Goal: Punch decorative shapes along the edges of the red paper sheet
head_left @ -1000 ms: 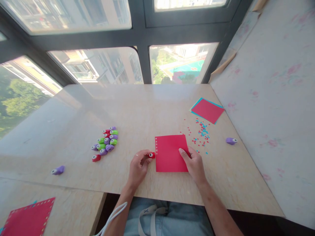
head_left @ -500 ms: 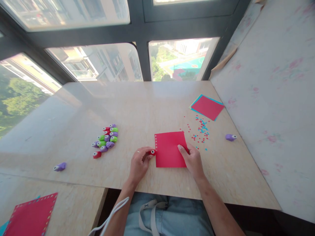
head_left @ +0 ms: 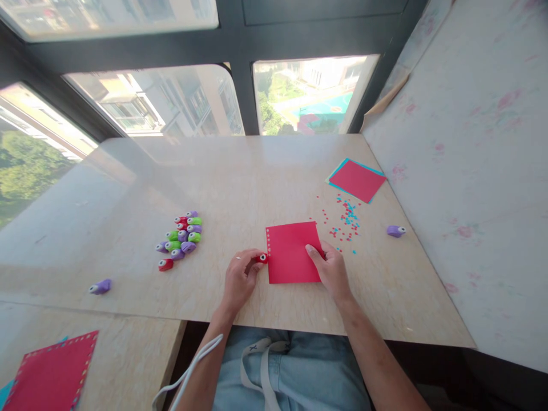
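A red sheet of paper [head_left: 291,257] lies in front of me, with small punched holes along the upper part of its left edge. My left hand [head_left: 241,277] pinches a small red craft punch [head_left: 262,258] at that left edge, below the row of holes. The paper's right edge is gripped by my right hand [head_left: 331,267], thumb on top and the fingers mostly hidden beneath. Past the paper's upper right corner, tiny red and blue punched bits [head_left: 349,220] are scattered over the tabletop.
Several purple, green and red punches [head_left: 182,235] cluster at left. Single purple punches lie at far left [head_left: 100,286] and far right [head_left: 396,230]. A stack of coloured paper [head_left: 358,180] sits back right; a hole-edged red sheet [head_left: 53,371] lies front left. Windows and a wall border the table [head_left: 240,182].
The whole view has shifted slightly, so everything appears a little higher and further left. Both hands keep their grip; the punch stays at the left edge of the paper.
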Available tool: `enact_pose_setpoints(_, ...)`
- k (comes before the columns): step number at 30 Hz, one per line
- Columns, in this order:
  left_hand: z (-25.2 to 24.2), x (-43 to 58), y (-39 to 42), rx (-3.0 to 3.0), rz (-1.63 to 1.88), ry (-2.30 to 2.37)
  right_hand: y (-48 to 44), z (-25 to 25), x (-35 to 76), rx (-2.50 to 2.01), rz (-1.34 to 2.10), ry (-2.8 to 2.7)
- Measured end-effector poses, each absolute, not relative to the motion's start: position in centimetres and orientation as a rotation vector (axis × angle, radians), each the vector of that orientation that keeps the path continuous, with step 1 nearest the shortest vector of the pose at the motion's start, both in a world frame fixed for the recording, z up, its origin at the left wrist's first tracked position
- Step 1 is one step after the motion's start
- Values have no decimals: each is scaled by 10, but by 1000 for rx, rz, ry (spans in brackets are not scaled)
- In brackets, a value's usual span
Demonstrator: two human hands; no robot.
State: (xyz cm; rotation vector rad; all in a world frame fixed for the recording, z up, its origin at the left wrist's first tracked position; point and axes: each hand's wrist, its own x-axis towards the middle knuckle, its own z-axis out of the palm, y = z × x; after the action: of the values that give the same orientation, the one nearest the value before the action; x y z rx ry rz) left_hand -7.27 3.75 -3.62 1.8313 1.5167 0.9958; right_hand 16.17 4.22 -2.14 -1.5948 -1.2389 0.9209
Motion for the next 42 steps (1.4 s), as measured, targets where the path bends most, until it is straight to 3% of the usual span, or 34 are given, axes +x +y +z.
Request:
enact_pose_setpoints(26,-34,-72,38,1915,1024,1488,51,-27,147,-1690,780,-1378)
enact_pose_setpoints(42,-33,-71,37,1882,1068,1477,40,-21,158,-1613,923,-1438)
